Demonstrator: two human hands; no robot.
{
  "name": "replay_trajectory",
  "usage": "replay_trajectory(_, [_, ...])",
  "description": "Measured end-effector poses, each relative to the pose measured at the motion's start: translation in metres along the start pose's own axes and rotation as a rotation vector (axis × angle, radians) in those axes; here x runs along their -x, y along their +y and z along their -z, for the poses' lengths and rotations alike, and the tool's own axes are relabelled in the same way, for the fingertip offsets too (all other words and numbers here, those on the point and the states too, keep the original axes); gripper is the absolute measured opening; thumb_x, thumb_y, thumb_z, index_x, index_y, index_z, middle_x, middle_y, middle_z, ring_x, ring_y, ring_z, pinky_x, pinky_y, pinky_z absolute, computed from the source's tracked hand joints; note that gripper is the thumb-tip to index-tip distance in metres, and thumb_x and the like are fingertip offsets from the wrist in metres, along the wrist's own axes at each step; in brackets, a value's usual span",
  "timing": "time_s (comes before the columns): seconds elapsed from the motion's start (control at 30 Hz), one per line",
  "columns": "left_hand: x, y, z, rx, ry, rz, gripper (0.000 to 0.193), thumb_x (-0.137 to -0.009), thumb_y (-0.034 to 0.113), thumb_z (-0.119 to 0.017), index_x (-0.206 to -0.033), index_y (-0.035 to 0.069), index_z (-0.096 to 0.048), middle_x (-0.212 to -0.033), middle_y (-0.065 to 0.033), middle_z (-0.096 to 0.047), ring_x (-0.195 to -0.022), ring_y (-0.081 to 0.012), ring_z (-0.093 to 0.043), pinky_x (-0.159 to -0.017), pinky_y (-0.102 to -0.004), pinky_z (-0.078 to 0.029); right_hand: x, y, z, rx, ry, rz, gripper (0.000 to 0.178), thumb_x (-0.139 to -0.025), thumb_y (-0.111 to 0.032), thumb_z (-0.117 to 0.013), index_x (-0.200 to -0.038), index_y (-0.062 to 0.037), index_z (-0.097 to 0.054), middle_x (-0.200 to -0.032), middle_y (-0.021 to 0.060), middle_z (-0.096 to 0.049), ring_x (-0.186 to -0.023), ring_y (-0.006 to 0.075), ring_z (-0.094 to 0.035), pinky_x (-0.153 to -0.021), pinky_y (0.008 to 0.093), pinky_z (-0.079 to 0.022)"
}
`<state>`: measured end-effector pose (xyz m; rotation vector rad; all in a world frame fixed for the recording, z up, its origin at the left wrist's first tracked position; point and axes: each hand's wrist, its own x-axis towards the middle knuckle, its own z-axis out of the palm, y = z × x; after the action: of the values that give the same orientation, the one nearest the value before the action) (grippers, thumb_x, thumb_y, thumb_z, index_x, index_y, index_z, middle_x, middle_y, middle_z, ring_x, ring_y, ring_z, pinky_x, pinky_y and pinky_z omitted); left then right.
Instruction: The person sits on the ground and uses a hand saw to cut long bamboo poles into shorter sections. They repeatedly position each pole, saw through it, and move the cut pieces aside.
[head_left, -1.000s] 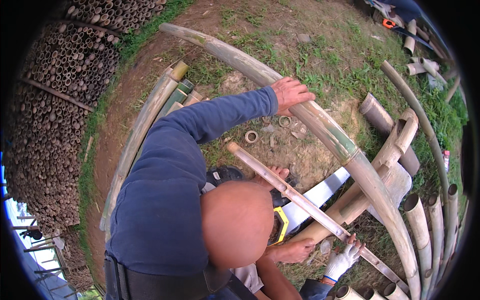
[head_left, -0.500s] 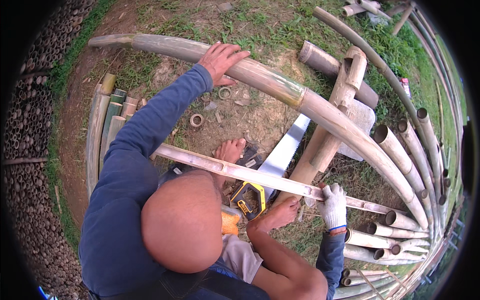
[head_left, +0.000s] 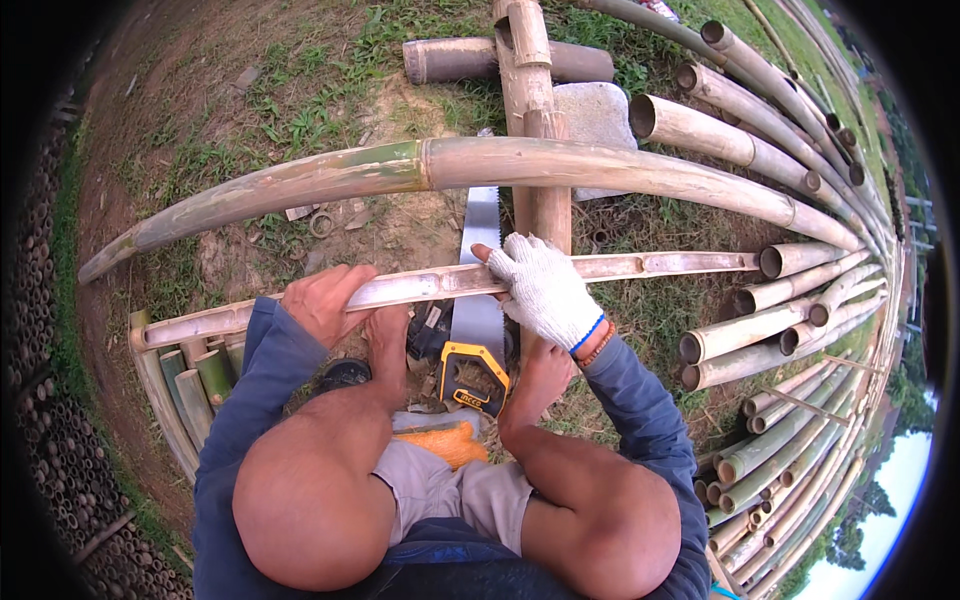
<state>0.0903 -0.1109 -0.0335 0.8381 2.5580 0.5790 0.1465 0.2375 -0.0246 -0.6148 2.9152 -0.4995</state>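
A long split bamboo strip, pale and hollow side up, lies crosswise in front of my knees. My bare left hand grips it left of the middle, fingers over its far edge. My right hand, in a white knit glove with bare fingertips, is wrapped round it farther right. Just beyond stretches a whole bamboo pole, resting across a bamboo support. Below the strip, a handsaw with a yellow and black handle sits between my feet, its blade passing under the strip.
Cut bamboo pieces stand in a group at the left. Several bamboo poles lie stacked along the right. A grey stone slab is behind the support. An orange mesh bag lies near the saw handle.
My left hand has let go of the whole pole and taken hold of the split strip. My right hand still holds the strip. The view has turned to the right.
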Motion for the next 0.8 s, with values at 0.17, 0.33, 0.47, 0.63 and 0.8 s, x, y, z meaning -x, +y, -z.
replay_trajectory(0.17, [0.035, -0.107, 0.043, -0.016, -0.008, 0.002, 0.054, -0.080, 0.032, -0.090, -0.126, 0.014, -0.069, -0.121, -0.0116, -0.065, -0.101, -0.0345, -0.068, -0.091, -0.0481, -0.053, 0.037, 0.042, -0.002, 0.231, 0.040, -0.142, 0.071, -0.076, -0.020, -0.081, -0.143, -0.0155, -0.059, -0.106, 0.0128, -0.058, -0.103, 0.0355, -0.061, -0.090, 0.0502, -0.049])
replay_trajectory(0.33, [0.062, -0.154, 0.066, -0.265, 0.158, -0.074, 0.052, -0.076, 0.028, -0.092, -0.122, 0.016, -0.070, -0.122, -0.0102, -0.063, -0.110, -0.0345, -0.065, -0.093, -0.0482, -0.051, 0.066, 0.081, 0.001, 0.134, 0.034, -0.238, 0.056, -0.072, -0.005, -0.079, -0.127, -0.0127, -0.066, -0.101, 0.0151, -0.058, -0.100, 0.0402, -0.061, -0.086, 0.0510, -0.051])
replay_trajectory(0.47, [0.060, -0.131, 0.046, -0.478, 0.590, -0.013, 0.078, -0.073, 0.038, -0.092, -0.142, 0.021, -0.060, -0.140, -0.0105, -0.059, -0.134, -0.0360, -0.057, -0.115, -0.0561, -0.044, 0.039, 0.056, 0.001, 0.063, 0.057, -0.138, 0.056, -0.074, -0.001, -0.082, -0.126, -0.0120, -0.069, -0.100, 0.0173, -0.058, -0.094, 0.0417, -0.064, -0.079, 0.0509, -0.054])
replay_trajectory(0.63, [0.021, -0.135, 0.026, -0.450, 0.479, 0.081, 0.093, -0.074, 0.052, -0.090, -0.155, 0.026, -0.053, -0.157, -0.0113, -0.053, -0.133, -0.0365, -0.060, -0.121, -0.0508, -0.043, -0.017, 0.014, 0.013, 0.073, 0.144, -0.013, 0.052, -0.079, -0.010, -0.083, -0.129, -0.0128, -0.069, -0.103, 0.0159, -0.062, -0.095, 0.0392, -0.067, -0.082, 0.0485, -0.056])
replay_trajectory(0.8, [0.020, -0.151, 0.023, -0.519, 0.513, 0.059, 0.098, -0.072, 0.055, -0.090, -0.158, 0.030, -0.050, -0.165, -0.0105, -0.046, -0.138, -0.0347, -0.058, -0.124, -0.0510, -0.040, -0.045, -0.007, 0.043, -0.004, 0.056, 0.009, 0.045, -0.082, -0.013, -0.083, -0.125, -0.0103, -0.069, -0.111, 0.0171, -0.065, -0.099, 0.0410, -0.069, -0.083, 0.0488, -0.056])
